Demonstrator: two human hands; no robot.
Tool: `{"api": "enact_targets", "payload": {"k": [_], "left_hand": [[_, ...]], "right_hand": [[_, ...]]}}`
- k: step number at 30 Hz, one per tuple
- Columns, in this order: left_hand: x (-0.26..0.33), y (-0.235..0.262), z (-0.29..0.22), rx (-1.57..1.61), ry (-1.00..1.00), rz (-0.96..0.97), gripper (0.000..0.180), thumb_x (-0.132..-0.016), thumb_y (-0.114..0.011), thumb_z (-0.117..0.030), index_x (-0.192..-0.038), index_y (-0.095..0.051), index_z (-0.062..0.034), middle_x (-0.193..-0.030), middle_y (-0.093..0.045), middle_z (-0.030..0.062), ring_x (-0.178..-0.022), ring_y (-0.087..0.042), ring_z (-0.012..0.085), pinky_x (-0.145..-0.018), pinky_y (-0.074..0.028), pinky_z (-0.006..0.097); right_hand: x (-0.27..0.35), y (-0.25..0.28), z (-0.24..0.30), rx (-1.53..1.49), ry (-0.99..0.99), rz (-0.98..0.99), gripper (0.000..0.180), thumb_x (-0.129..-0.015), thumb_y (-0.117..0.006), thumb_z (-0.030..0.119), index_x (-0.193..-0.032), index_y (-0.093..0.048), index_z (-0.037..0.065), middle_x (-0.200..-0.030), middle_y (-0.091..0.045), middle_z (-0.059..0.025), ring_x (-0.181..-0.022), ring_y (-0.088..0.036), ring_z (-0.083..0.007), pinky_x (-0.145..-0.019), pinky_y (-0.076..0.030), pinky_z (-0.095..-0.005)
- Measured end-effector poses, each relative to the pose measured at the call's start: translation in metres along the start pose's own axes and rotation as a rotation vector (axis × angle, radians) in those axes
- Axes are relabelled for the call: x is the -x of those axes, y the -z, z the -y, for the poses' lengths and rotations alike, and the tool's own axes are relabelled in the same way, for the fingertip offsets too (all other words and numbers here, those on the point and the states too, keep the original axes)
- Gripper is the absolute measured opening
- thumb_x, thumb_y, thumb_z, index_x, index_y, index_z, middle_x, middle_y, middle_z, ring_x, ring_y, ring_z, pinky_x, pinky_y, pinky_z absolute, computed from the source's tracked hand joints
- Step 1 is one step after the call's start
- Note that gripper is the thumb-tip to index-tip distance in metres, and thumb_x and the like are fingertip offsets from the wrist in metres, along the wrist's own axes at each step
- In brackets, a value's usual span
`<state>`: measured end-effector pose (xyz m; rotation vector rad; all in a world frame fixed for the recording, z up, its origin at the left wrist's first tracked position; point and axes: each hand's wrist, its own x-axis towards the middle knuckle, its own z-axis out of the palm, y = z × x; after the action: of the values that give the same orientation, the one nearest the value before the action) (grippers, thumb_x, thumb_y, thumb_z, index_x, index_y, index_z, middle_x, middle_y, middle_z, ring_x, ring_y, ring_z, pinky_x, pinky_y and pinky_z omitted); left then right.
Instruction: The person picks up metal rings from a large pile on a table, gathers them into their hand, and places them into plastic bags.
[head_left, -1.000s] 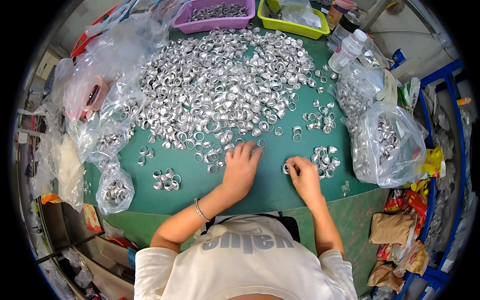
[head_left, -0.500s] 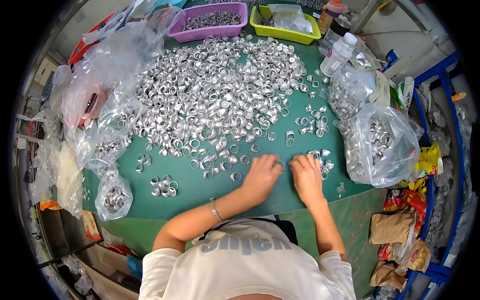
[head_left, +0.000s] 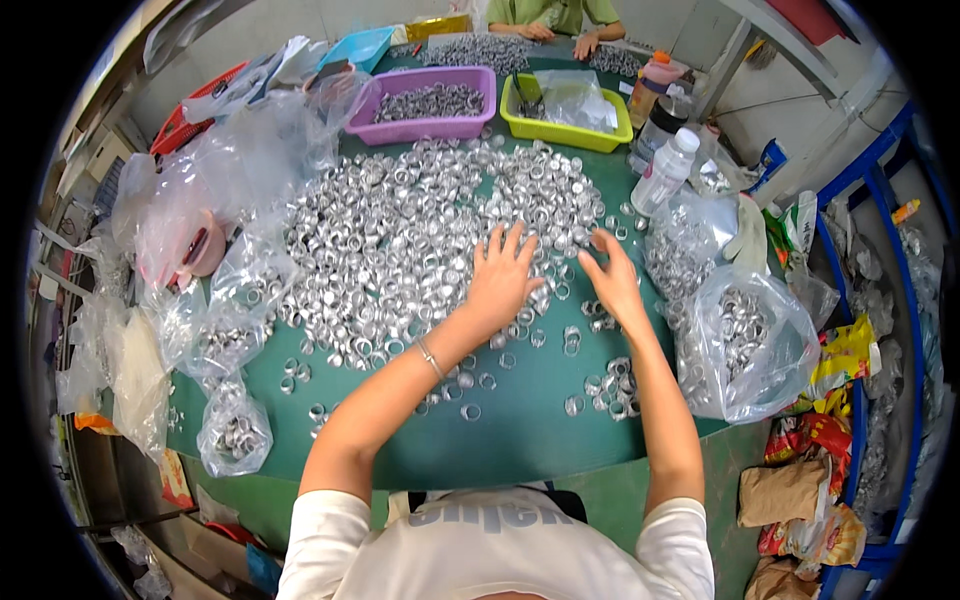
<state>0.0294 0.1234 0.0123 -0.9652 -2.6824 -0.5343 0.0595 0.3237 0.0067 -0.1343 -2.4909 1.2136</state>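
Note:
A wide heap of silvery metal rings covers the middle of the green table. My left hand lies over the heap's near right part, fingers spread and palm down. At the heap's right edge is my right hand, its thumb and fingers apart, with no ring visible in it. A small group of rings lies under and beside my right hand, partly hidden. Nearer to me sits another small cluster of rings, beside my right forearm. A few rings near my left forearm are partly covered.
A purple basin of rings and a yellow-green basin stand behind the heap. Bottles, including a white bottle, stand at right, above an open plastic bag of rings. Plastic bags line the left. Across the table, another person's hands rest near more rings.
Both hands have moved away from me, from the table's near part to the heap, and their fingers have spread. The view has tilted up, bringing the other person into sight.

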Motion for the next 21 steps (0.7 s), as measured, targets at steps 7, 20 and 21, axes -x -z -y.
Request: {"api": "enact_targets", "payload": {"k": [7, 20, 21], "left_hand": [[-0.014, -0.015, 0.021, -0.137, -0.03, 0.224, 0.056, -0.087, -0.053, -0.042, -0.13, -0.046, -0.0068, -0.141, -0.034, 0.018, -0.132, -0.027, 0.0387, -0.101, -0.029, 0.055], [0.06, 0.015, 0.029, -0.099, -0.18, 0.099, 0.046, -0.075, -0.057, -0.012, -0.118, -0.048, 0.0029, -0.128, -0.044, 0.0173, -0.116, -0.042, 0.0376, -0.091, -0.041, 0.043], [0.067, 0.015, 0.034, -0.099, -0.199, 0.102, 0.045, -0.074, -0.057, -0.01, -0.117, -0.048, 0.0028, -0.127, -0.046, 0.017, -0.116, -0.042, 0.037, -0.091, -0.04, 0.043]], "right_hand": [[-0.076, -0.078, -0.041, 0.422, -0.09, -0.271, 0.065, -0.081, -0.061, 0.041, -0.131, -0.043, 0.003, -0.128, -0.045, -0.0234, -0.121, -0.04, -0.042, -0.103, -0.03, -0.0475], [0.042, -0.078, 0.06, 0.277, 0.311, 0.078, 0.033, -0.088, -0.055, 0.023, -0.111, -0.058, 0.0, -0.112, -0.059, -0.015, -0.118, -0.045, -0.0342, -0.099, -0.03, -0.0461], [0.052, -0.08, 0.062, 0.167, 0.308, 0.122, 0.031, -0.087, -0.056, 0.021, -0.11, -0.059, 0.0, -0.11, -0.06, -0.0155, -0.115, -0.047, -0.0347, -0.097, -0.033, -0.0445]]}}
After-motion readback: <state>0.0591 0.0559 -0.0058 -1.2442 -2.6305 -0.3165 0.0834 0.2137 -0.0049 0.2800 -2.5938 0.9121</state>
